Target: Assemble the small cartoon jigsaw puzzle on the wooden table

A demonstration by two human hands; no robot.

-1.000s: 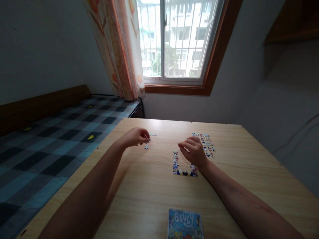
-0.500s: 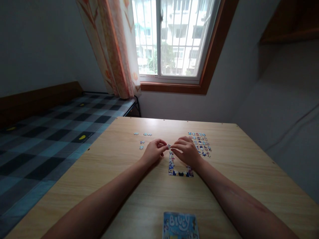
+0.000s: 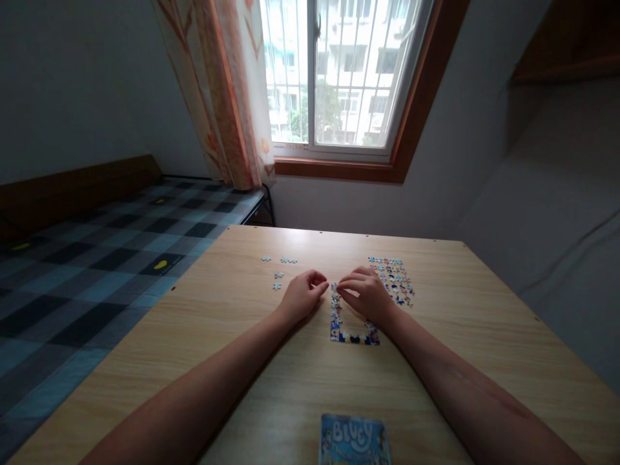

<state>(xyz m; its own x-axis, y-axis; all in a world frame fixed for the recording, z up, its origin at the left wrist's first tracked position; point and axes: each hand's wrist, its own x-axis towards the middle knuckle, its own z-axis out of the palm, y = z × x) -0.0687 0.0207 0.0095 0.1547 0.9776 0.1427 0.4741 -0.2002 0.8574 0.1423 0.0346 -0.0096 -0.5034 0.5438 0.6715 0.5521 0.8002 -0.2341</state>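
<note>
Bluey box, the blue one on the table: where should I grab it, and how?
I'd hold the Bluey box by its left and right edges, probably reaching down from above. It lies flat, lettering up, and both those edges show with nothing touching them. Its near edge is cut off by the picture, so I can't judge that one.

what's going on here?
A partly assembled jigsaw border is being worked by hand. The right hand has its fingertips at the border's far left end; the left hand is close beside. Whether either holds anything is unclear. A few pieces lie left, rows of pieces right, and a Bluey box nearest the camera.
</note>
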